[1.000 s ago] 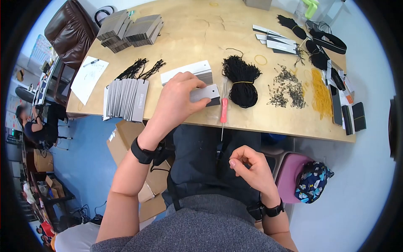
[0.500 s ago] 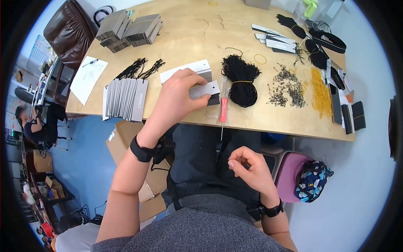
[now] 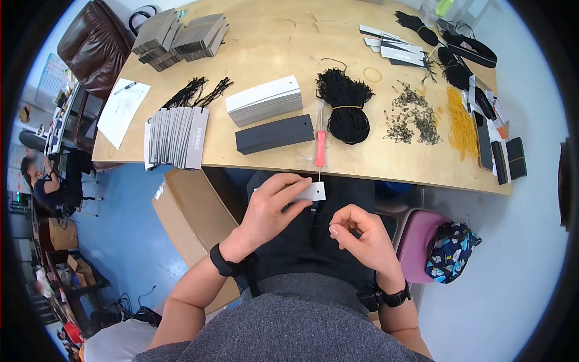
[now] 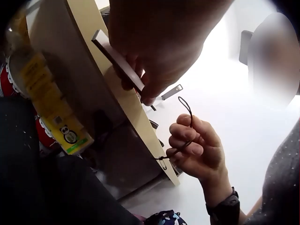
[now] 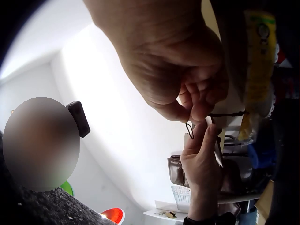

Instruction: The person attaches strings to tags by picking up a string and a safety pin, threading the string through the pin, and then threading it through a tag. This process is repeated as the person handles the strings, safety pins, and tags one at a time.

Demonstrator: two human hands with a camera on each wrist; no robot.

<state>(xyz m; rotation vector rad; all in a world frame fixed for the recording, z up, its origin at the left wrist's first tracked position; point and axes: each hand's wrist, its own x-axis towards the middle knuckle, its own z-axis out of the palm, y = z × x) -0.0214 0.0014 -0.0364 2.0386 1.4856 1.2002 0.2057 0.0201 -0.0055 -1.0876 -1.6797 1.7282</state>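
Tag off tbl, in L grip

White tag: one end hidden by the left hand in head view
Black cord: partly hidden in the right hand
Paper: writing too small to read
Face: blurred

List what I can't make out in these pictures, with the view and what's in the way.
- Middle of the white tag: head view, covered by the left hand.
- Part of the black cord: left wrist view, behind the curled fingers of the right hand.
- Writing on the paper sheet: head view, too small to read.
- Green object: head view, cut off by the top edge.
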